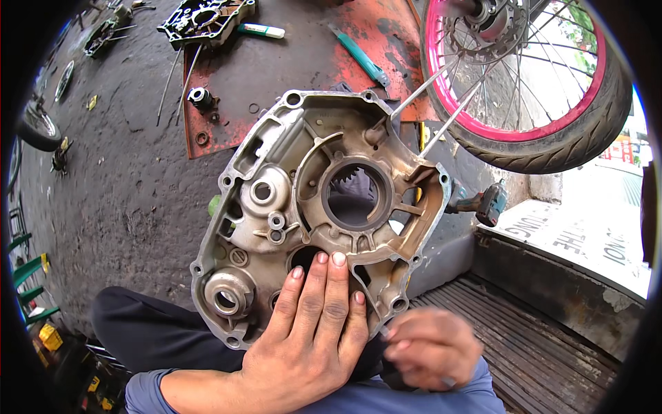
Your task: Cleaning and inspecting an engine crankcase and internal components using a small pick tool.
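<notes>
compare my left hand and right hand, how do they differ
The left hand lies outstretched on the metal casing, whereas the right hand is curled near its lower right edge. The left hand looks sharp; the right hand is blurred. Both are ungloved.

View from wearer's head, left one of two side-by-side fisheyes. Faces steeply down, over lap (165, 331) and onto ground ahead. Upright, unmirrored. Casing (314, 207) close below lens, filling middle; left hand (310, 338) and right hand (438, 348) on near side, also close. Red plate (407, 41) lies farther off, far centre; wheel (507, 134) beyond casing at far right. Lens wide enough to take in broad floor (131, 165) on left (straight edges bow, black rim rounds off corners).
</notes>
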`<state>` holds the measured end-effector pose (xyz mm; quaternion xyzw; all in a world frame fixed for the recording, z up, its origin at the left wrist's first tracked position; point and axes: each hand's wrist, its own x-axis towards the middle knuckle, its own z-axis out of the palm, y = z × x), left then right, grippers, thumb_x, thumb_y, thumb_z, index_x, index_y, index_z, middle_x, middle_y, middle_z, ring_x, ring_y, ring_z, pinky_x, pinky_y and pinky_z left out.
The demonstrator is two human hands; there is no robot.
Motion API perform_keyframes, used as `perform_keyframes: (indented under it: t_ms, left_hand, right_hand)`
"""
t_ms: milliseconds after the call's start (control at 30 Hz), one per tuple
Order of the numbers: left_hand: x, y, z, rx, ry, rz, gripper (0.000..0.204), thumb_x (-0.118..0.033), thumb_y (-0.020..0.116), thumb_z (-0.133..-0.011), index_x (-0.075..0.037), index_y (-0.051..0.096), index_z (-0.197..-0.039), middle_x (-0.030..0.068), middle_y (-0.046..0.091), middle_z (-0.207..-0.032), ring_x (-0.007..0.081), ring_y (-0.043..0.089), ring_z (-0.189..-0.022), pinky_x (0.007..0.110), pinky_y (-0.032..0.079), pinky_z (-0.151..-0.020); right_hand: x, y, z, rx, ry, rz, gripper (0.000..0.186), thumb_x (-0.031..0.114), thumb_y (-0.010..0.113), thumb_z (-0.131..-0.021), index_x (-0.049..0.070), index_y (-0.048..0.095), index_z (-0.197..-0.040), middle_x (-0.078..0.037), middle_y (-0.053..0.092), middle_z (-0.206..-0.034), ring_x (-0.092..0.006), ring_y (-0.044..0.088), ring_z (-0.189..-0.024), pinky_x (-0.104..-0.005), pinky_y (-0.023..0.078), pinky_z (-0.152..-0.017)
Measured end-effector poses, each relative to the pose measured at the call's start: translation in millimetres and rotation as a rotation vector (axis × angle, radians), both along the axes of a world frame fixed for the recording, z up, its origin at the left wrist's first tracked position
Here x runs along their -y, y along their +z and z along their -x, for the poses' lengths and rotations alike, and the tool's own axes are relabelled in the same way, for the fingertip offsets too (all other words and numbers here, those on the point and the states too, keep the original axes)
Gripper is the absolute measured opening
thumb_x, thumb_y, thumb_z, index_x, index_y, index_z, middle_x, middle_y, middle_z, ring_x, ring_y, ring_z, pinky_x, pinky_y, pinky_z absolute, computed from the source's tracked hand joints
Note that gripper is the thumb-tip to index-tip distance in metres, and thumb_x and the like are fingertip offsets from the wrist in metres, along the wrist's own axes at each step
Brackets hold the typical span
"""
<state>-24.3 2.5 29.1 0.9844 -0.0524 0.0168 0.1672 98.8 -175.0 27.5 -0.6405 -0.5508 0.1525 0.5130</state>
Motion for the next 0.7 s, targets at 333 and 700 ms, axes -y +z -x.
perform_keyframes:
  t_ms: [333,700]
  left_hand:
    - [0,5,-1,-0.013,-0.021,-0.025,0.029,-0.017,0.06,-0.09,0.002,0.064,-0.111,0.0397,0.057,-0.129,0.0492,0.059,-0.122,0.055,0.047,-0.105]
    - [-12,15,0,0.002,0.011,0.078,0.026,-0.017,0.063,-0.084,-0.004,0.066,-0.107,0.0357,0.056,-0.132,0.0434,0.062,-0.117,0.051,0.05,-0.098]
  right_hand:
    - [-1,-1,2,0.036,0.008,-0.048,0.02,-0.008,0.077,-0.073,-0.009,0.068,-0.091,-0.022,0.068,-0.089,-0.0288,0.071,-0.069,-0.0368,0.061,-0.059]
    - [-24,6,-34,-0.075,-0.1,-0.062,0.023,-0.001,0.085,-0.075,-0.001,0.068,-0.091,-0.017,0.073,-0.088,-0.0294,0.073,-0.077,-0.0376,0.061,-0.067]
